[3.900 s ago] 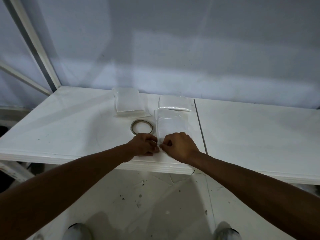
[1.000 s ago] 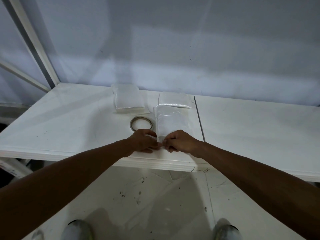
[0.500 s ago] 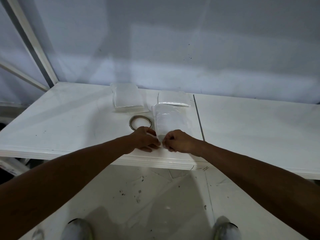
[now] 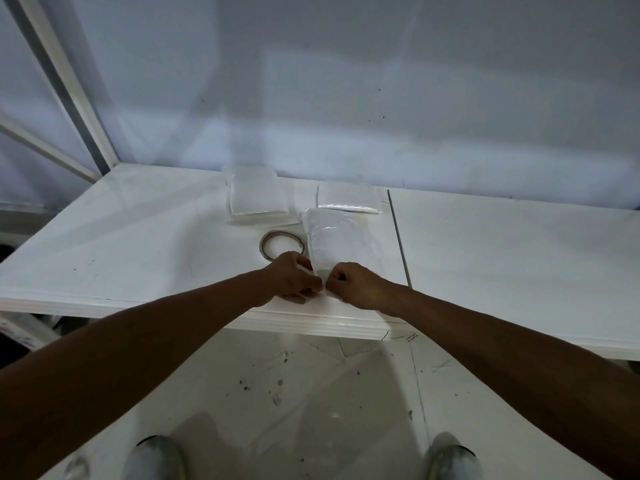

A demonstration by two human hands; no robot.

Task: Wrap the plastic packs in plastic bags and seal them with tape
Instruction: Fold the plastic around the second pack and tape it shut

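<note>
A clear plastic bag with a white pack inside (image 4: pixel 334 242) lies on the white table (image 4: pixel 138 244), its open end toward me. My left hand (image 4: pixel 289 280) and my right hand (image 4: pixel 356 284) meet at that near end, fingers curled and pinching the bag's edge. The pinch point itself is partly hidden by my knuckles. A roll of clear tape (image 4: pixel 282 244) lies flat just left of the bag, behind my left hand. A stack of plastic packs (image 4: pixel 256 197) sits at the back, and another pack (image 4: pixel 348 199) lies behind the bag.
A dark seam (image 4: pixel 398 237) divides the table into two panels just right of the bag. A white frame post (image 4: pixel 65 84) rises at the back left against a grey wall. My shoes (image 4: pixel 156 459) stand on the speckled floor below the table's front edge.
Both hands stay at the bag's near end with small finger shifts. The view has drifted slightly; the bag, tape and packs have not moved.
</note>
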